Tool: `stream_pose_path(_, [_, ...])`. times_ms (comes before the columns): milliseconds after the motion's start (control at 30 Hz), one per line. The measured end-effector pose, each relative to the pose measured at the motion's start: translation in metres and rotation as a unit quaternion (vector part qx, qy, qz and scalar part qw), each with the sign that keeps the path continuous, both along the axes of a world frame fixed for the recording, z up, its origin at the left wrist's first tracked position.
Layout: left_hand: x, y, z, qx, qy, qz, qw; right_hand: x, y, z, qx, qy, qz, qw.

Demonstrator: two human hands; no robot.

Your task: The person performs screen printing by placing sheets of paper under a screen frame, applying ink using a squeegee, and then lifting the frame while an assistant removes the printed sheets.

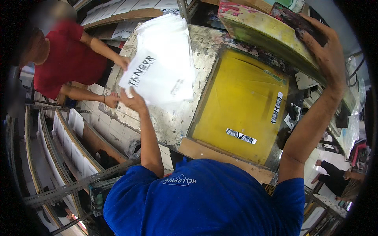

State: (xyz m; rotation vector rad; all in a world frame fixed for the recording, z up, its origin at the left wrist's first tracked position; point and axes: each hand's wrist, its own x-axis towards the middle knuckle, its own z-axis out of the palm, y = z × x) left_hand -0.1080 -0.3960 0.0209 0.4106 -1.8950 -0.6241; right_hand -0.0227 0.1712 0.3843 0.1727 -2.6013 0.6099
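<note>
My left hand (134,101) is at the near left corner of a white sheet (153,74) with black print, thumb on top and fingers at its edge, seemingly pinching it. The sheet lies on a pile of thin white sheets (165,33). A co-worker's hand (123,63) holds the left edge, and their other hand (111,100) is beside mine. My right hand (328,55) is raised at the far right, wrapped round a dark, ink-stained block (297,21) on the upper edge of a tilted frame (267,37). Under that block its grip is partly hidden.
A flat yellow printing board (240,98) with two black-and-white labels lies before me on the paint-stained table (161,122). Racks of white sheets (69,137) stand at lower left. A co-worker in red (69,59) stands at left. Another person (334,177) is at far right.
</note>
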Motion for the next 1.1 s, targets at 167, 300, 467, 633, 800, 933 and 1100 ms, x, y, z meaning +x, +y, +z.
stream_pose_path(167, [0.033, 0.135, 0.012, -0.098, -0.151, -0.322, 0.93, 0.0, 0.014, 0.001, 0.001, -0.017, -0.001, 1.0])
stream_pose_path(300, [0.044, 0.159, -0.03, -0.167, -0.291, -0.292, 0.895, -0.004, 0.002, 0.006, -0.043, -0.035, 0.048, 0.997])
stream_pose_path(467, [0.034, 0.163, -0.041, -0.012, -0.281, -0.346, 0.895, 0.001, 0.0, 0.006, 0.029, -0.001, -0.007, 1.0])
stream_pose_path(633, [0.035, 0.161, -0.038, -0.212, -0.184, -0.327, 0.902, 0.0, 0.004, 0.006, -0.004, -0.02, 0.013, 1.0])
stream_pose_path(800, [0.031, 0.165, -0.029, -0.008, -0.278, -0.328, 0.903, -0.003, 0.002, 0.001, -0.004, 0.044, -0.009, 0.999])
stream_pose_path(933, [0.045, 0.193, 0.008, 0.144, -0.338, -0.417, 0.831, 0.022, -0.064, 0.029, 0.058, 0.06, -0.066, 0.994])
stream_pose_path(1100, [0.08, 0.202, 0.018, -0.181, -0.471, -0.506, 0.7, 0.018, -0.056, 0.022, 0.055, 0.08, -0.053, 0.994])
